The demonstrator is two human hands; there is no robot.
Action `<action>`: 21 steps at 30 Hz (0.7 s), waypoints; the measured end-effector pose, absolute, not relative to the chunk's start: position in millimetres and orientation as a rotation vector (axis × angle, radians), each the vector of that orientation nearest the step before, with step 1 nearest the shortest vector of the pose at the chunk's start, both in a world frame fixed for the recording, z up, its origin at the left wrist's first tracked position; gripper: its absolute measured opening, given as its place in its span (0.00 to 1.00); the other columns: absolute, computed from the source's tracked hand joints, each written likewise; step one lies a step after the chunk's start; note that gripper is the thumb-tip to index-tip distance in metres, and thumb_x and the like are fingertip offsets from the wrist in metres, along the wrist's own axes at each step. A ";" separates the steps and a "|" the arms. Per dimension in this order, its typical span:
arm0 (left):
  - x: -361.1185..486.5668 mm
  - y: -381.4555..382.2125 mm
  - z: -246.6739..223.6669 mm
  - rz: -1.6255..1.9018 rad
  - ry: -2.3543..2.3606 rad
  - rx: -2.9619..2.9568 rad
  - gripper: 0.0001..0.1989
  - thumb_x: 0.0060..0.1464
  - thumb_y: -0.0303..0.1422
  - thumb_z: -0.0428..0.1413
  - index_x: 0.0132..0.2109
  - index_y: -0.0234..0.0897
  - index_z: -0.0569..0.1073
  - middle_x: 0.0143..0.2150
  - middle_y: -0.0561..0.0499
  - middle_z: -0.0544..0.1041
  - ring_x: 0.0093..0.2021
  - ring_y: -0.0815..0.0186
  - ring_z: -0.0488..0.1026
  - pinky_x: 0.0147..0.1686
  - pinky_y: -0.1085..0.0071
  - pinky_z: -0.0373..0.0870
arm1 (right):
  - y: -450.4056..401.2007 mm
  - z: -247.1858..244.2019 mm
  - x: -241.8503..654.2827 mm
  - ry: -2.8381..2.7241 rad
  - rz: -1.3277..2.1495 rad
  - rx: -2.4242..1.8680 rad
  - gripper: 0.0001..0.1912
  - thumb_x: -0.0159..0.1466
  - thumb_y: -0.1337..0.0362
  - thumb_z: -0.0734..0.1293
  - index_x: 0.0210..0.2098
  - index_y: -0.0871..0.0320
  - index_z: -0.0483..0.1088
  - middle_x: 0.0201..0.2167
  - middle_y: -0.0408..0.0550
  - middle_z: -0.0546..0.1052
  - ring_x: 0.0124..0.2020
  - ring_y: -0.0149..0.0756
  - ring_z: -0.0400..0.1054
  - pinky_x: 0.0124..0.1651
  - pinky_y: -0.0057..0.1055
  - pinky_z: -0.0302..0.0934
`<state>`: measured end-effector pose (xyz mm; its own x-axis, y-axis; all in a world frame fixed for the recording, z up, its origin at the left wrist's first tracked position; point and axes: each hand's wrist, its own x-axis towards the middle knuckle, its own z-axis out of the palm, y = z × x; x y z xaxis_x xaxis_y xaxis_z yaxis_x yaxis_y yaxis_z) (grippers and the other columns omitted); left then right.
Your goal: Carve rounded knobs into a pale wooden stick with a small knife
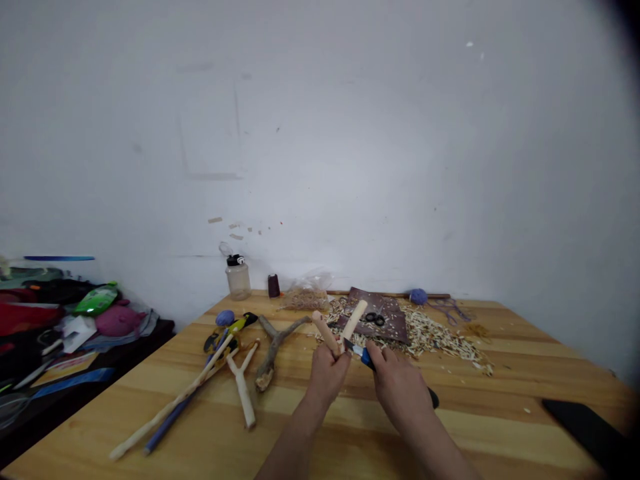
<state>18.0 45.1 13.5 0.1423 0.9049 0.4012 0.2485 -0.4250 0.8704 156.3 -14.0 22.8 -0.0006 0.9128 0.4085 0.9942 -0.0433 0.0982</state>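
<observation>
Knife (367, 359) with a blue handle sits closed in the right hand (400, 390), its blade (351, 347) seemingly against a peeled forked stick (354, 321) gripped in the left hand (327, 373).

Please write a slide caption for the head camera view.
Left hand holds a forked stick, right hand a knife against it, near wood shavings.

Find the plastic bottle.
In the head view, the plastic bottle stands at the far edge of the wooden table, left of the dark thread spool.
</observation>
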 end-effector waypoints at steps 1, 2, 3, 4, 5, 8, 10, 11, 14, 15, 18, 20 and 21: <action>17.3 46.1 12.1 1.294 1.143 1.819 0.03 0.46 0.30 0.52 0.28 0.35 0.68 0.21 0.56 0.65 0.23 0.70 0.61 0.25 0.75 0.57 | -14.0 22.9 155.2 -2.004 -0.515 -2.076 0.21 0.60 0.74 0.58 0.52 0.51 0.60 0.33 0.47 0.72 0.32 0.35 0.69 0.29 0.27 0.51; 16.7 47.2 10.4 1.281 1.180 1.862 0.03 0.47 0.30 0.52 0.28 0.35 0.68 0.21 0.55 0.65 0.23 0.70 0.61 0.25 0.75 0.57 | -14.0 22.8 154.1 -2.002 -0.484 -2.097 0.21 0.60 0.74 0.57 0.51 0.51 0.60 0.33 0.47 0.73 0.32 0.35 0.69 0.29 0.27 0.51; 16.2 48.4 8.6 1.270 1.216 1.907 0.03 0.47 0.29 0.51 0.28 0.35 0.69 0.22 0.54 0.66 0.23 0.69 0.62 0.26 0.75 0.57 | -14.1 22.8 152.9 -1.996 -0.454 -2.114 0.21 0.61 0.74 0.57 0.51 0.51 0.60 0.34 0.47 0.73 0.31 0.34 0.70 0.28 0.26 0.51; 15.9 49.4 7.0 1.265 1.248 1.947 0.03 0.47 0.29 0.51 0.29 0.35 0.69 0.22 0.54 0.68 0.24 0.68 0.64 0.26 0.74 0.58 | -14.4 22.7 151.8 -1.988 -0.431 -2.126 0.20 0.61 0.74 0.57 0.51 0.51 0.60 0.34 0.48 0.73 0.31 0.34 0.70 0.28 0.26 0.51; 15.8 50.1 5.8 1.266 1.269 1.980 0.03 0.47 0.28 0.51 0.30 0.35 0.69 0.24 0.53 0.69 0.25 0.67 0.65 0.27 0.74 0.58 | -14.8 22.8 150.6 -1.975 -0.418 -2.136 0.20 0.61 0.74 0.56 0.50 0.52 0.60 0.34 0.48 0.73 0.31 0.34 0.70 0.28 0.26 0.52; 16.3 49.3 5.3 1.268 1.292 2.052 0.08 0.47 0.26 0.50 0.36 0.36 0.70 0.27 0.51 0.72 0.29 0.65 0.68 0.29 0.73 0.59 | -16.4 24.2 147.3 -1.946 -0.393 -2.150 0.19 0.61 0.75 0.54 0.48 0.53 0.62 0.35 0.49 0.73 0.32 0.36 0.71 0.28 0.27 0.53; 16.9 46.8 6.5 1.241 1.311 2.113 0.10 0.47 0.26 0.49 0.38 0.36 0.70 0.27 0.50 0.72 0.29 0.64 0.69 0.29 0.73 0.59 | -17.1 25.9 145.7 -1.933 -0.360 -2.169 0.18 0.62 0.75 0.53 0.47 0.53 0.63 0.34 0.49 0.73 0.32 0.37 0.71 0.28 0.27 0.53; 17.2 45.4 7.2 1.222 1.332 2.141 0.10 0.47 0.26 0.49 0.39 0.36 0.69 0.27 0.50 0.72 0.29 0.64 0.69 0.29 0.73 0.59 | -17.2 26.7 145.2 -1.926 -0.340 -2.181 0.18 0.62 0.75 0.53 0.47 0.54 0.63 0.34 0.49 0.73 0.32 0.37 0.71 0.28 0.27 0.52; 18.5 41.3 8.8 1.196 1.413 2.162 0.10 0.47 0.27 0.50 0.39 0.35 0.69 0.27 0.49 0.71 0.30 0.63 0.69 0.30 0.72 0.59 | -16.3 27.2 145.3 -1.899 -0.298 -2.175 0.18 0.62 0.75 0.53 0.46 0.54 0.63 0.34 0.49 0.74 0.31 0.36 0.71 0.27 0.26 0.51; 19.3 40.3 9.3 1.208 1.430 2.142 0.10 0.47 0.27 0.50 0.38 0.35 0.69 0.27 0.49 0.71 0.30 0.63 0.69 0.30 0.71 0.59 | -15.6 26.5 145.7 -1.885 -0.285 -2.156 0.18 0.62 0.75 0.53 0.47 0.54 0.64 0.35 0.49 0.74 0.32 0.36 0.71 0.27 0.26 0.51; 23.4 38.4 10.6 1.288 1.359 1.988 0.06 0.47 0.28 0.50 0.34 0.35 0.68 0.26 0.50 0.70 0.30 0.64 0.68 0.31 0.71 0.60 | -12.4 22.3 148.4 -1.850 -0.128 -1.979 0.16 0.62 0.72 0.54 0.46 0.56 0.64 0.34 0.49 0.74 0.32 0.36 0.70 0.29 0.26 0.53; 26.9 38.4 11.0 1.319 1.197 1.808 0.03 0.46 0.29 0.50 0.31 0.36 0.67 0.25 0.52 0.69 0.28 0.66 0.67 0.30 0.73 0.61 | -9.3 18.7 150.9 -1.852 0.120 -1.730 0.12 0.64 0.67 0.54 0.44 0.56 0.65 0.33 0.47 0.75 0.32 0.34 0.69 0.30 0.25 0.55; 28.4 38.7 10.9 1.319 1.111 1.708 0.02 0.45 0.29 0.50 0.30 0.36 0.66 0.24 0.53 0.68 0.27 0.68 0.66 0.28 0.74 0.60 | -7.6 16.9 152.4 -1.838 0.242 -1.593 0.12 0.64 0.64 0.55 0.44 0.56 0.65 0.32 0.46 0.76 0.32 0.34 0.69 0.32 0.25 0.56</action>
<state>28.4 38.7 10.9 0.1140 0.9213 0.3717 0.2094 -0.3880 0.8975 152.4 -7.6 16.9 -0.0159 0.9291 0.3694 0.8020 0.2325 -0.5502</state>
